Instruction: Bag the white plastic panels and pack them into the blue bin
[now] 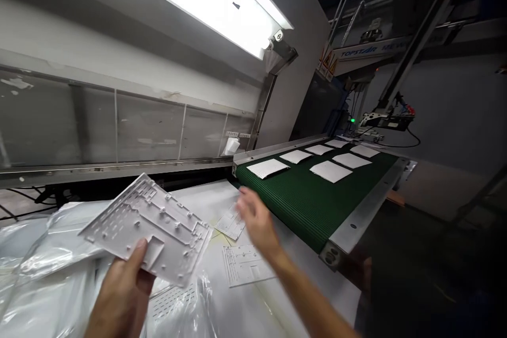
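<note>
My left hand (129, 280) grips a white plastic cover panel (158, 227) by its lower edge, thumb on top. The panel is tilted, showing its inner side with clips, small posts, rows of slots and a rectangular recess. My right hand (257, 216), slightly blurred, hovers beside the near end of the green conveyor belt (293, 206). Its fingers are loosely bent and partly apart, with nothing visible in them. Close to it, one white panel (230, 223) and another white panel (247, 265) rest on the white work surface (293, 285), each partly covered by my right hand or forearm.
Several white panels (330, 171) lie face down in rows on the belt. At left are clear plastic bags (47, 269) with white parts. A metal rail (364, 222) edges the conveyor; a bright lamp (206, 0) hangs above. A robot arm head (388, 119) stands over the belt's far end.
</note>
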A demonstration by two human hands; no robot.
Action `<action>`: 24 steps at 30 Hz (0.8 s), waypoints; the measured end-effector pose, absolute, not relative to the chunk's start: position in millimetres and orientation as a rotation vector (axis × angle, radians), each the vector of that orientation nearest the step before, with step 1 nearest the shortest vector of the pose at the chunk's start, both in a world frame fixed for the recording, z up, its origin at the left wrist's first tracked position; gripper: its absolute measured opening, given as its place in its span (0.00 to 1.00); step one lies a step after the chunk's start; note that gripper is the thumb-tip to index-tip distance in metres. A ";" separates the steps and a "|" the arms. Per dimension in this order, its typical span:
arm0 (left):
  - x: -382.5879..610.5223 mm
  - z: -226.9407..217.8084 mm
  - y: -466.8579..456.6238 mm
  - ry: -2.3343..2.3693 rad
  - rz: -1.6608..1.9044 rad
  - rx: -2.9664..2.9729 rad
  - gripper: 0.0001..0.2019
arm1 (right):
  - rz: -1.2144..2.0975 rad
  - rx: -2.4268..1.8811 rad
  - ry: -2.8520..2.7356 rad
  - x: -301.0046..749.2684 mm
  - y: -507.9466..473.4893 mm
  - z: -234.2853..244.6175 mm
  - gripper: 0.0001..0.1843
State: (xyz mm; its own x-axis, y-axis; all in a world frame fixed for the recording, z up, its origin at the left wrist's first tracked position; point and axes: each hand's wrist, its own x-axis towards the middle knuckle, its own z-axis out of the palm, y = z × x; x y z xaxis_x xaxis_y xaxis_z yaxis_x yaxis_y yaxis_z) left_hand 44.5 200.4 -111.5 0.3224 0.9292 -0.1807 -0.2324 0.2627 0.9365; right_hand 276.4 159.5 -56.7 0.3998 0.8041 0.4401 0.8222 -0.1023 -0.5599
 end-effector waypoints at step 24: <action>1.0 -118.0 188.4 0.493 0.593 0.347 0.28 | -0.747 -2.188 -1.057 437.2 238.0 25.4 0.15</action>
